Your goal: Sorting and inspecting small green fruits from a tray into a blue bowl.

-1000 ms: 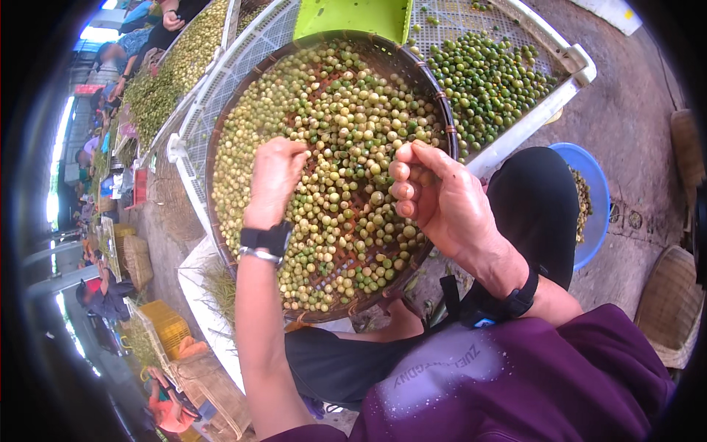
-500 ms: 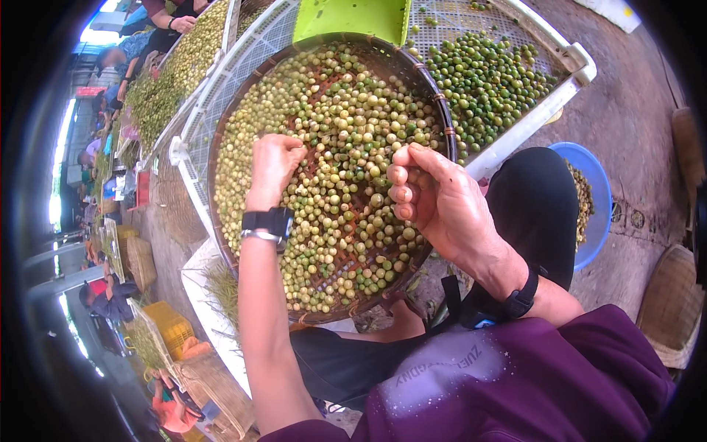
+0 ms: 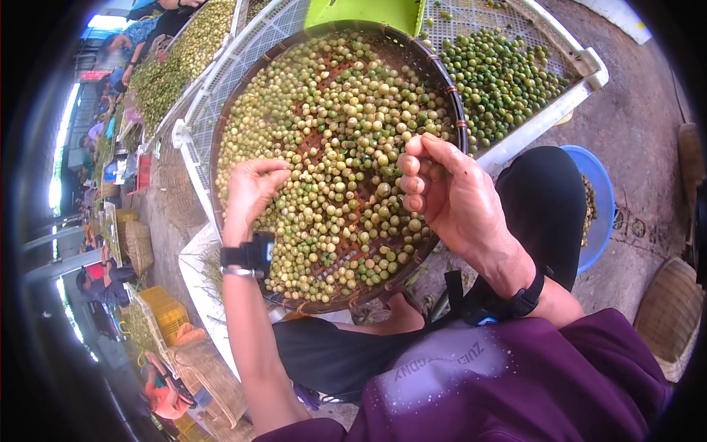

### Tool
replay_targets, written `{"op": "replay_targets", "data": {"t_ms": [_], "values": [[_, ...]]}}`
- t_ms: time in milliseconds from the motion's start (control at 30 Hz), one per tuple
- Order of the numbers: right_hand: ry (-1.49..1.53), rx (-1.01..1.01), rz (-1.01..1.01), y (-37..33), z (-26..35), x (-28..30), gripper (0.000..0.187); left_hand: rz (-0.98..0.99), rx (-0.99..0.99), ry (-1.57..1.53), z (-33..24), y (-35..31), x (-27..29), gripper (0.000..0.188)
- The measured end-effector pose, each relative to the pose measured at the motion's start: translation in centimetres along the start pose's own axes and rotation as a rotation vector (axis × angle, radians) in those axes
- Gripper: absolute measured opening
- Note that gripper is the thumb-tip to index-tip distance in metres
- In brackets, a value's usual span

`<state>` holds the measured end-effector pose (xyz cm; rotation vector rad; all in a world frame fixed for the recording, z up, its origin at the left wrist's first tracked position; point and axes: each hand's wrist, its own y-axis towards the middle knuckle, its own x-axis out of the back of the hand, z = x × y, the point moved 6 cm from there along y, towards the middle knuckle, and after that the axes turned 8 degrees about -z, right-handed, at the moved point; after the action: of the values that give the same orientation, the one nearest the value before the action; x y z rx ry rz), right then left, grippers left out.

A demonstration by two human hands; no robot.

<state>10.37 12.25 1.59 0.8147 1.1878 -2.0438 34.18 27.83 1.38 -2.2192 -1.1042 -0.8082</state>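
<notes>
A round woven bamboo tray (image 3: 458, 118) with a dark rim holds many small round pale yellow-green fruits (image 3: 335, 121). Over the fruits at its left side, my left hand (image 3: 252, 190) has thumb and fingertips pinched together; whether a fruit is between them is hidden. My right hand (image 3: 460, 191) hovers at the tray's right edge, palm turned up and inward. Its fingers are curled, with the thumb pressed to the forefinger, and what they hold, if anything, does not show. Beneath the bamboo tray is a white mesh crate (image 3: 598, 70), with darker green fruits (image 3: 501, 85) on its right part.
A lime-green plastic scoop (image 3: 364, 10) lies beyond the tray. To the right, a blue basin (image 3: 604, 199) with small fruits stands past my knee, and a wicker basket (image 3: 669, 309) sits farther off. Other people work at the left beside another fruit-filled tray (image 3: 173, 85) and yellow crates (image 3: 163, 317).
My left hand has moved left and toward me over the fruits, still pinched. The right hand sits slightly farther right, its fingers still curled. The whole view has shifted a little.
</notes>
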Motion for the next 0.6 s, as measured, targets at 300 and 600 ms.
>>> {"op": "replay_targets", "data": {"t_ms": [300,600], "values": [[0.008,0.018,-0.011,0.2,-0.2,-0.2,0.018,0.06,-0.194,0.235,0.8,0.3,-2.3,0.012],[-0.111,-0.09,-0.043,0.5,-2.3,0.2,0.018,0.254,0.09,-0.567,-2.6,-4.0,-2.2,0.01]]}}
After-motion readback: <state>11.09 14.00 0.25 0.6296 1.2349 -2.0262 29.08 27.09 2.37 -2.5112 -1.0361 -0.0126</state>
